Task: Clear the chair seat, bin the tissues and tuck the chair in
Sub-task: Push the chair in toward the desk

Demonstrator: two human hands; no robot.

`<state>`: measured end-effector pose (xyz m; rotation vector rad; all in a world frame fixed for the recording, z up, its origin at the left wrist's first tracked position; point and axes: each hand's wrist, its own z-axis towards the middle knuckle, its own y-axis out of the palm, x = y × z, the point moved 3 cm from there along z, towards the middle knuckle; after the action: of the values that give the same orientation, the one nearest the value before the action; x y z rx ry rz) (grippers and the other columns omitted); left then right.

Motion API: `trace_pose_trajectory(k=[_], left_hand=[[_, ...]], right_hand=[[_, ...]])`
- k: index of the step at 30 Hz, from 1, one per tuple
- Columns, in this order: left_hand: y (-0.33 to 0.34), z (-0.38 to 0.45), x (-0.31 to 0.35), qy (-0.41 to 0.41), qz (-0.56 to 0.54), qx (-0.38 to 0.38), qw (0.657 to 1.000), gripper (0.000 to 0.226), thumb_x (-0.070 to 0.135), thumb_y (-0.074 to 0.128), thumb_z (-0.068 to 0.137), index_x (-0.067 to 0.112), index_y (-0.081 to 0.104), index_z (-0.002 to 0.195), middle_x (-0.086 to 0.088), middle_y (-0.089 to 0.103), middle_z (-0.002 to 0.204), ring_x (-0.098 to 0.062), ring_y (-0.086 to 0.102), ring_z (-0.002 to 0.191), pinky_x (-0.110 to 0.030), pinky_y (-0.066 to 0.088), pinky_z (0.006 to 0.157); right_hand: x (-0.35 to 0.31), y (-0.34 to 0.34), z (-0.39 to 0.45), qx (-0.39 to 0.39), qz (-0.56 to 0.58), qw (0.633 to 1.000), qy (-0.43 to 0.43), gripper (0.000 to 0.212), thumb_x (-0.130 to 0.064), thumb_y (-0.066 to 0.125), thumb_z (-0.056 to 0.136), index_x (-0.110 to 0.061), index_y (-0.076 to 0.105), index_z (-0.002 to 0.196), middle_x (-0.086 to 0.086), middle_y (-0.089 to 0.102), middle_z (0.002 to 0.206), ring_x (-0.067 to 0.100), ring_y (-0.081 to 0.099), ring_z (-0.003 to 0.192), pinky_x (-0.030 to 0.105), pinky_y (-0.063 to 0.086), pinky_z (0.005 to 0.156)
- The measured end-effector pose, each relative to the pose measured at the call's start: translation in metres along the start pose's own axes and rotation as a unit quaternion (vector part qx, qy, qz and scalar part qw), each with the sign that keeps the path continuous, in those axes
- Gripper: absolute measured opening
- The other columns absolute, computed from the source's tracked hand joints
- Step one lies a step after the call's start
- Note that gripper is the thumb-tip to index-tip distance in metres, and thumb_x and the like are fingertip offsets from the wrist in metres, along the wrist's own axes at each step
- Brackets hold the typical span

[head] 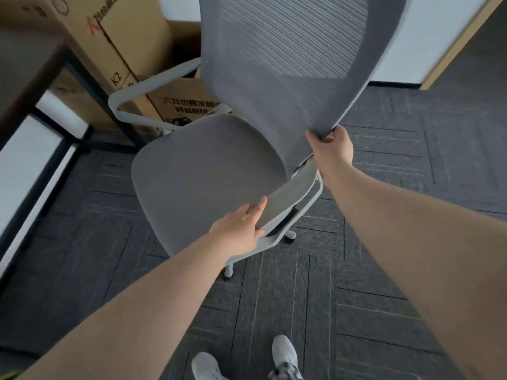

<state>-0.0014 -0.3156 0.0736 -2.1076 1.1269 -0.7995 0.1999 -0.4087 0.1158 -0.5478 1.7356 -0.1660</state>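
Dark grey carpet tiles (pixel 384 215) in a ribbed, patchwork pattern — a grey office chair (pixel 208 171) stands on them beside a dark desk (pixel 33 78) and stacked cardboard boxes (pixel 131 37).

The padded fabric seat (pixel 197 174) is rounded and bare; the tall backrest (pixel 288 64) is ribbed mesh, the frame and looped armrest (pixel 142 89) pale plastic. The left hand (pixel 241 231) grips the seat's edge, thumb beneath — the right hand (pixel 332 145) is closed around the backrest's lower rim.
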Motion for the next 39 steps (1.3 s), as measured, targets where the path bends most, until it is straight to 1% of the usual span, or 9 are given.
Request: trace_pose_trajectory(k=[5,8,13,16,21,24,27,32,39], left_hand=[[0.004,-0.007,-0.012,0.009,0.01,0.008,1.0,0.07,0.041,0.034,0.1,0.037,-0.015,0.149,0.0,0.024,0.151,-0.03,0.054,0.109,-0.041,0.048,0.084],[0.009,-0.015,-0.026,0.012,0.02,0.008,1.0,0.07,0.041,0.035,0.099,0.038,-0.015,0.149,-0.002,0.027,0.148,-0.031,0.052,0.111,-0.041,0.048,0.085],[0.02,-0.038,-0.055,0.016,0.04,0.011,0.999,0.07,0.043,0.035,0.099,0.039,-0.014,0.149,0.0,0.031,0.143,-0.028,0.052,0.109,-0.041,0.049,0.083],[0.03,-0.056,-0.076,0.018,0.052,0.011,0.998,0.07,0.042,0.036,0.099,0.039,-0.013,0.149,0.0,0.032,0.143,-0.028,0.051,0.11,-0.041,0.05,0.084],[0.047,-0.094,-0.122,0.014,0.055,0.007,0.998,0.07,0.039,0.038,0.1,0.041,-0.012,0.149,0.001,0.027,0.15,-0.029,0.047,0.122,-0.045,0.049,0.094],[0.057,-0.119,-0.155,0.035,0.065,0.005,0.997,0.07,0.037,0.038,0.1,0.04,-0.012,0.149,0.001,0.026,0.151,-0.026,0.049,0.118,-0.039,0.049,0.089],[0.065,-0.141,-0.19,0.052,0.081,0.011,0.995,0.07,0.037,0.038,0.1,0.04,-0.012,0.149,0.003,0.025,0.152,-0.024,0.051,0.112,-0.035,0.05,0.081],[0.082,-0.182,-0.256,0.059,0.099,0.017,0.993,0.07,0.034,0.039,0.1,0.043,-0.011,0.148,0.005,0.027,0.149,-0.022,0.049,0.104,-0.038,0.051,0.082],[0.095,-0.226,-0.324,0.06,0.119,0.012,0.991,0.069,0.033,0.04,0.1,0.045,-0.007,0.148,0.003,0.028,0.149,-0.025,0.046,0.118,-0.043,0.046,0.094]], right_hand=[[0.003,0.009,-0.011,0.037,-0.011,0.999,-0.001,0.02,-0.034,0.059,0.091,-0.017,0.049,0.092,-0.012,0.05,0.071,0.018,0.056,0.08,0.031,0.047,0.075],[0.006,0.013,-0.025,0.045,-0.01,0.999,-0.003,0.022,-0.033,0.059,0.091,-0.013,0.052,0.096,-0.009,0.051,0.072,0.019,0.056,0.078,0.03,0.043,0.072],[0.009,0.026,-0.057,0.027,-0.022,0.999,-0.004,0.029,-0.034,0.06,0.091,-0.01,0.053,0.105,-0.007,0.054,0.077,0.02,0.056,0.079,0.033,0.048,0.075],[0.01,0.038,-0.082,0.024,-0.023,0.999,-0.008,0.029,-0.033,0.06,0.091,-0.01,0.053,0.109,-0.012,0.051,0.074,0.018,0.056,0.08,0.034,0.048,0.076],[0.01,0.066,-0.138,0.019,-0.025,0.999,0.003,0.03,-0.03,0.06,0.091,-0.009,0.052,0.11,-0.012,0.05,0.074,0.02,0.057,0.083,0.036,0.051,0.079],[0.01,0.085,-0.177,0.026,-0.028,0.999,0.009,0.03,-0.029,0.06,0.091,-0.007,0.052,0.111,-0.008,0.053,0.078,0.02,0.056,0.084,0.036,0.049,0.078],[0.011,0.104,-0.215,0.037,-0.031,0.999,0.017,0.031,-0.029,0.059,0.092,-0.007,0.052,0.112,-0.002,0.057,0.091,0.021,0.056,0.086,0.037,0.05,0.081],[0.011,0.149,-0.283,0.059,-0.034,0.997,0.029,0.033,-0.029,0.059,0.091,-0.007,0.052,0.115,-0.001,0.055,0.094,0.021,0.055,0.089,0.037,0.05,0.085],[0.008,0.195,-0.351,0.052,-0.04,0.997,0.045,0.033,-0.03,0.061,0.088,-0.009,0.055,0.112,-0.001,0.059,0.095,0.026,0.063,0.098,0.037,0.052,0.086]])
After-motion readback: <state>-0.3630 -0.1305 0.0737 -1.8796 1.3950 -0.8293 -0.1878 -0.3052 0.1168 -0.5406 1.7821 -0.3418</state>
